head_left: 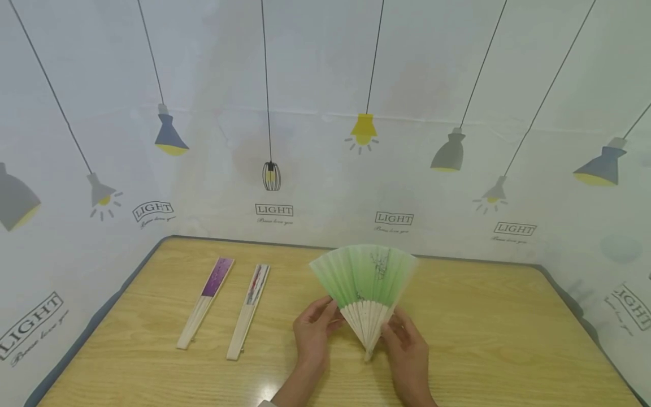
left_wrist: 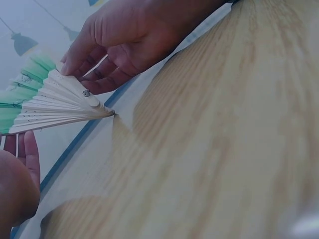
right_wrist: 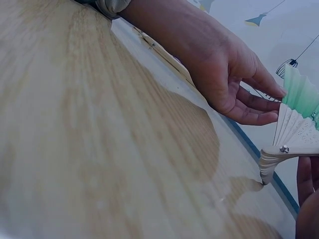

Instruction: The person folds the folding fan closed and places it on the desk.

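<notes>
A green folding fan (head_left: 363, 277) with pale wooden ribs is spread open between my two hands, its riveted end toward me. By its left edge, my left hand (head_left: 314, 333) pinches it between thumb and fingers; the right wrist view shows this left hand (right_wrist: 219, 74) from the side. On the other edge, low on the ribs, my right hand (head_left: 407, 350) pinches the fan. Seen across the fan in the left wrist view, the right hand (left_wrist: 124, 45) has its thumb on the outer rib near the rivet. Dark branches and blossoms decorate the green leaf.
To the left, a folded purple fan (head_left: 217, 277) and a folded fan with a red and grey pattern (head_left: 257, 282) lie side by side on the wooden table (head_left: 488, 328). Behind and beside the table hangs a white cloth (head_left: 325, 73) printed with lamps.
</notes>
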`<state>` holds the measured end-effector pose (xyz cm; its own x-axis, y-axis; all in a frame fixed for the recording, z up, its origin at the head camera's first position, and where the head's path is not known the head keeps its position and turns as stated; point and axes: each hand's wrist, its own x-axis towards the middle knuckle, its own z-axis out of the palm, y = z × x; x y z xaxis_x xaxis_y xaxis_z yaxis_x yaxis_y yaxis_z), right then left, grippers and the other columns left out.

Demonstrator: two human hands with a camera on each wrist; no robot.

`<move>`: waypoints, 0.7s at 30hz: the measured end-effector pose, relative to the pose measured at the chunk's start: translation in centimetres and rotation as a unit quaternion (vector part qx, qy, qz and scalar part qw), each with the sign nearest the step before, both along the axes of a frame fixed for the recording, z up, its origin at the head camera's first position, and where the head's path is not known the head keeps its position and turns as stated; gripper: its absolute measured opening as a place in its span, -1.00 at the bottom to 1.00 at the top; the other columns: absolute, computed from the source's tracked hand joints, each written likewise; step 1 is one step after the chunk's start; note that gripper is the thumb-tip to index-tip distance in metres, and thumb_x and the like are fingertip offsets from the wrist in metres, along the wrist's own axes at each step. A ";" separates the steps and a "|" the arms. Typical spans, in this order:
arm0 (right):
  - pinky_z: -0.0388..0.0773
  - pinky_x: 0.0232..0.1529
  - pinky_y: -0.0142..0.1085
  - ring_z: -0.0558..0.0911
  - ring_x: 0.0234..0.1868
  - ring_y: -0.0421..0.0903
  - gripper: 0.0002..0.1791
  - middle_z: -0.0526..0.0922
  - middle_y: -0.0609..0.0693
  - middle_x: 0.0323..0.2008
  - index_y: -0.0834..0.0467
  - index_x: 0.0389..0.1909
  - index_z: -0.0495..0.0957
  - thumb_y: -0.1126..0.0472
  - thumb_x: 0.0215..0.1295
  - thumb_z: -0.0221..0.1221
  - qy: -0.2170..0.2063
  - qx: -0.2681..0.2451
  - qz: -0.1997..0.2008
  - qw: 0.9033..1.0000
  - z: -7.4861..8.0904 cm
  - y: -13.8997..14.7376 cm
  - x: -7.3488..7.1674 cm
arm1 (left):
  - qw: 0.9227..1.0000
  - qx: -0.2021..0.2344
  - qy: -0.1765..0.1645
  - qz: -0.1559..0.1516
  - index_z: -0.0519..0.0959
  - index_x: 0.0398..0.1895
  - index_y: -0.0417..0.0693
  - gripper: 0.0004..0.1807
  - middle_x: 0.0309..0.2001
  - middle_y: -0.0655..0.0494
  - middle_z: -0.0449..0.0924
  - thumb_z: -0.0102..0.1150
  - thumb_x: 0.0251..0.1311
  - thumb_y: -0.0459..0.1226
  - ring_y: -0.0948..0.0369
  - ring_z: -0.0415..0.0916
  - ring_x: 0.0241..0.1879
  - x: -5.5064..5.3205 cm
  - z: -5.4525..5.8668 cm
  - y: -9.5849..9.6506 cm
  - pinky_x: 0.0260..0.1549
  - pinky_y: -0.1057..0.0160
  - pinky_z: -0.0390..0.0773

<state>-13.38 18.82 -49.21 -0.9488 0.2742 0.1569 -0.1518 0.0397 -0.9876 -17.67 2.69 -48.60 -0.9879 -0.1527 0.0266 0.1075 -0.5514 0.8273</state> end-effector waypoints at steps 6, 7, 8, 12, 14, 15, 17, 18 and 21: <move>0.65 -0.08 -0.24 0.59 0.01 -0.10 -0.52 0.52 0.15 -0.05 0.09 0.26 0.40 0.29 0.33 0.18 0.013 0.006 0.013 1.000 0.1 0.0 0.1 | 1.000 -0.005 -0.002 -0.007 0.57 -0.09 -0.43 -0.70 -0.30 -0.13 0.64 0.28 0.16 -0.38 0.09 0.65 -0.37 0.0 0.0 0.0 -0.22 0.00 0.68; 0.64 -0.07 -0.24 0.58 0.02 -0.11 -0.52 0.53 0.16 -0.05 0.09 0.26 0.40 0.29 0.33 0.18 0.015 0.006 0.014 1.000 0.1 0.0 0.1 | 1.000 -0.007 -0.003 -0.008 0.57 -0.09 -0.43 -0.70 -0.29 -0.13 0.65 0.28 0.16 -0.39 0.09 0.64 -0.37 0.0 0.0 0.0 -0.21 0.00 0.68; 0.64 -0.06 -0.25 0.58 0.02 -0.11 -0.52 0.53 0.16 -0.04 0.10 0.26 0.40 0.29 0.32 0.18 0.017 0.008 0.015 1.000 0.1 0.0 0.1 | 1.000 -0.008 -0.003 -0.010 0.57 -0.09 -0.42 -0.70 -0.29 -0.13 0.65 0.28 0.15 -0.39 0.10 0.64 -0.36 0.0 0.0 0.0 -0.21 0.00 0.68; 0.63 -0.06 -0.25 0.59 0.02 -0.11 -0.53 0.55 0.15 -0.05 0.08 0.24 0.43 0.28 0.32 0.19 0.024 0.012 0.015 1.000 0.0 0.0 0.1 | 1.000 -0.012 -0.008 -0.015 0.58 -0.08 -0.40 -0.70 -0.28 -0.11 0.64 0.29 0.14 -0.40 0.12 0.63 -0.36 0.0 0.0 0.0 -0.20 0.00 0.67; 0.64 -0.06 -0.25 0.59 0.01 -0.10 -0.54 0.56 0.15 -0.06 0.08 0.24 0.43 0.28 0.31 0.19 0.026 0.013 0.017 0.999 0.0 0.0 0.1 | 1.000 -0.016 -0.007 -0.016 0.58 -0.07 -0.40 -0.70 -0.28 -0.11 0.64 0.29 0.14 -0.41 0.12 0.63 -0.36 0.0 0.0 0.1 -0.20 0.00 0.67; 0.64 -0.07 -0.24 0.60 0.00 -0.10 -0.54 0.56 0.15 -0.07 0.07 0.23 0.44 0.29 0.31 0.20 0.027 0.014 0.018 0.999 0.1 -0.1 0.1 | 1.000 -0.019 -0.007 -0.016 0.58 -0.07 -0.40 -0.70 -0.28 -0.11 0.63 0.29 0.14 -0.41 0.12 0.63 -0.36 0.0 0.0 0.1 -0.20 0.00 0.68; 0.64 -0.08 -0.24 0.60 0.00 -0.09 -0.53 0.56 0.15 -0.07 0.08 0.23 0.44 0.29 0.31 0.20 0.028 0.013 0.019 0.999 0.1 -0.1 0.1 | 1.000 -0.024 -0.006 -0.017 0.58 -0.06 -0.39 -0.70 -0.29 -0.10 0.63 0.28 0.13 -0.43 0.12 0.63 -0.36 0.0 -0.1 0.1 -0.20 0.00 0.67; 0.64 -0.08 -0.24 0.60 0.00 -0.09 -0.53 0.56 0.15 -0.07 0.08 0.24 0.44 0.30 0.31 0.20 0.028 0.014 0.020 0.999 0.1 -0.1 0.1 | 0.999 -0.026 -0.006 -0.018 0.58 -0.06 -0.39 -0.70 -0.29 -0.10 0.62 0.28 0.12 -0.45 0.12 0.63 -0.36 0.0 -0.1 0.1 -0.20 0.01 0.68; 0.65 -0.09 -0.24 0.60 -0.01 -0.09 -0.53 0.56 0.14 -0.09 0.10 0.24 0.43 0.29 0.30 0.20 0.028 0.015 0.023 0.999 0.1 -0.2 0.1 | 0.999 -0.030 -0.011 -0.025 0.57 -0.04 -0.37 -0.69 -0.29 -0.09 0.61 0.27 0.12 -0.47 0.13 0.62 -0.34 0.0 -0.1 0.1 -0.19 0.02 0.68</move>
